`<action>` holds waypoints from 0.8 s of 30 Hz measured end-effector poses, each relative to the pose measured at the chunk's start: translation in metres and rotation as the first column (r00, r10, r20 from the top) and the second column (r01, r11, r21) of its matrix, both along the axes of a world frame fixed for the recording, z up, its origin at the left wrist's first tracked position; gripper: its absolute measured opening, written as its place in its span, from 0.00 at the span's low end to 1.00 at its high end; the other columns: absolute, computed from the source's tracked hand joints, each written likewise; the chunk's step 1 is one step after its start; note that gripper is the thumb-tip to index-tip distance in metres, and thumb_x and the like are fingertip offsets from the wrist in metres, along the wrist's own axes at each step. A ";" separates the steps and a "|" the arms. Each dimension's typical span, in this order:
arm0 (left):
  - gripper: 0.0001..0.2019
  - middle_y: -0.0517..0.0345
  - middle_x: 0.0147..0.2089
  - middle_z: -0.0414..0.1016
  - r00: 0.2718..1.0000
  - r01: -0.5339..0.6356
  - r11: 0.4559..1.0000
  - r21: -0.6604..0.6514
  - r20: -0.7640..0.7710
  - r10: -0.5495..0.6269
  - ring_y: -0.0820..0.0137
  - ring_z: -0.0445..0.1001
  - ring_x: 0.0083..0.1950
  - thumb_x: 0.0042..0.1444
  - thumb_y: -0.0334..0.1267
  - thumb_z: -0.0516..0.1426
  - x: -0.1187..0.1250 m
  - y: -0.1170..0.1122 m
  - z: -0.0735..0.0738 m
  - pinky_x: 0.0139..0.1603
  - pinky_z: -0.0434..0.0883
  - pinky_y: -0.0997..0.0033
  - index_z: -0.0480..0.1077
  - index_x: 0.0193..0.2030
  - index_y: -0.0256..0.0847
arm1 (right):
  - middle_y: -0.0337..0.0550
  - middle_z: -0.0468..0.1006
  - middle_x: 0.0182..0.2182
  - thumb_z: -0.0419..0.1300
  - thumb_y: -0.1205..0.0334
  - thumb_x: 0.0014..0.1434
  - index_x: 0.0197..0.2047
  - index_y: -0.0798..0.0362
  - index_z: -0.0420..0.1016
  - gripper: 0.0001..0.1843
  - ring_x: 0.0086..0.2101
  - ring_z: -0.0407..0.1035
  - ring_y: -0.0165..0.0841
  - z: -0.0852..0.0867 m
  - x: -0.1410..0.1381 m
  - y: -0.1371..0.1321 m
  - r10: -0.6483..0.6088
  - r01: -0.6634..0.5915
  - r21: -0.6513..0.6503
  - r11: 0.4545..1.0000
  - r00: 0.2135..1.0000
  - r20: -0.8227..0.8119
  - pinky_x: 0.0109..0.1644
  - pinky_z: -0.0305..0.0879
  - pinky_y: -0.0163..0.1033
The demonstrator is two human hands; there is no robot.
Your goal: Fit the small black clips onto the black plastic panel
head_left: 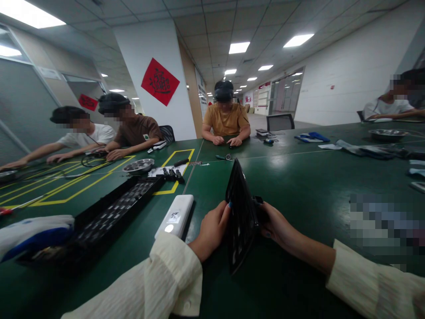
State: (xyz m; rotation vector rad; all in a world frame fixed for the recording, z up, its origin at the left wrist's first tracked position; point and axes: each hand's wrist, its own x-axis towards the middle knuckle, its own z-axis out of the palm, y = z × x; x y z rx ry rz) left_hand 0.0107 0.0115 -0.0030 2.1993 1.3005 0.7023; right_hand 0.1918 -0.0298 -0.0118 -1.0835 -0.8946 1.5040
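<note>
So there's this thin black panel [241, 221] standing on edge, tilted a bit, held up over the near part of the green counter [308, 190], roughly in the middle. Can't tell if its bottom corner touches the surface. The left hand [211, 227] has hold of it from the left side, thumb flat against that face; the rest of its fingers are mostly hidden. The right hand [277, 223] is on the other side, fingers closed around a dark chunk [260, 207] right up against the panel. No idea if that chunk is part of it, too dark to say.

Just left of the left hand there's a white box [175, 214] with a handwritten label and a lit spot. Past that, a long black tray [116, 210] full of small greyish blocks runs diagonally, with a white and blue glove [36, 232] by its near end. At its far end: three little black parts [173, 174], a metal bowl [138, 166] and a dark-handled tool [181, 162], near some yellow tape lines [175, 188].

Straight across sits a person in a mustard shirt [226, 118], both hands on the counter. Two more people are working over on the left, another far right near a second metal bowl [388, 134].
</note>
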 end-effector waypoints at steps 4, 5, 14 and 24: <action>0.17 0.61 0.29 0.67 0.998 0.013 1.000 -0.022 0.054 -0.012 0.72 0.66 0.31 0.62 0.47 0.39 0.000 0.002 -0.003 0.33 0.64 0.75 0.60 0.30 0.41 | 0.35 0.66 0.24 0.52 0.46 0.54 0.35 0.52 0.65 0.17 0.20 0.57 0.23 -0.002 0.001 0.001 0.018 -0.018 0.023 1.000 1.000 0.003 0.18 0.43 0.28; 0.17 0.61 0.29 0.67 0.998 0.018 0.999 -0.030 0.060 -0.016 0.71 0.66 0.31 0.62 0.47 0.39 0.000 0.003 -0.003 0.33 0.64 0.74 0.60 0.31 0.41 | 0.36 0.66 0.24 0.52 0.46 0.54 0.35 0.52 0.65 0.17 0.20 0.57 0.23 -0.002 0.001 0.001 0.020 -0.020 0.028 0.999 1.000 0.005 0.18 0.42 0.28; 0.10 0.56 0.36 0.72 0.993 -0.018 0.999 -0.039 -0.115 0.014 0.67 0.71 0.40 0.61 0.38 0.41 0.001 -0.004 0.006 0.41 0.65 0.72 0.61 0.37 0.42 | 0.35 0.64 0.22 0.53 0.46 0.50 0.32 0.52 0.64 0.17 0.19 0.56 0.24 0.005 -0.002 -0.001 -0.023 0.023 -0.014 1.000 1.000 0.018 0.18 0.43 0.29; 0.22 0.56 0.33 0.73 0.999 0.030 0.998 -0.057 -0.013 -0.030 0.66 0.72 0.35 0.62 0.48 0.37 0.001 0.000 0.001 0.35 0.65 0.72 0.67 0.34 0.40 | 0.34 0.64 0.21 0.53 0.45 0.52 0.31 0.52 0.64 0.17 0.19 0.57 0.23 0.001 0.000 0.000 -0.006 0.006 0.008 1.000 1.000 -0.001 0.18 0.42 0.29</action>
